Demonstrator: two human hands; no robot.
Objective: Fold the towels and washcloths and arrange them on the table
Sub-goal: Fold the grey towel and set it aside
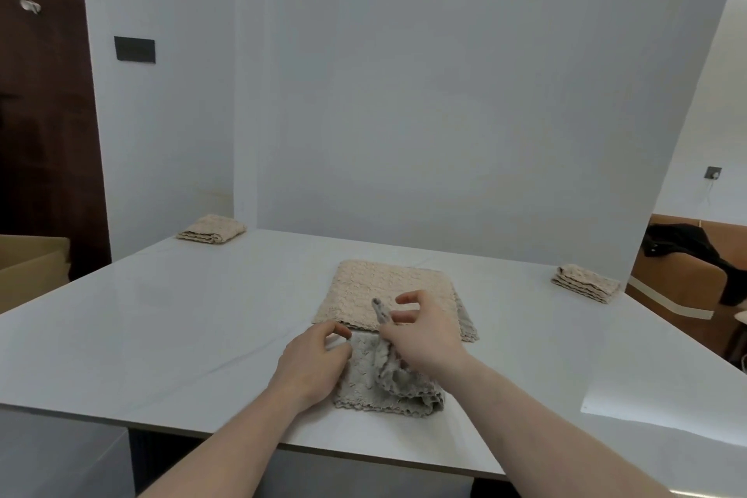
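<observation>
right hand [416, 336]: pinching lifted corner of grey washcloth [388, 380], lower centre of frame
left hand [311, 360]: curled, pinning cloth's left edge
fold axis: left-right; beige towel [384, 287] just behind

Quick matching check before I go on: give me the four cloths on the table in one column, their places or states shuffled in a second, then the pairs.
1 grey washcloth
2 large beige towel
3 left folded cloth
4 right folded cloth

A far left corner of the table
B right table edge
C held by both hands
D flat at the centre

Pairs: 1-C, 2-D, 3-A, 4-B
</observation>
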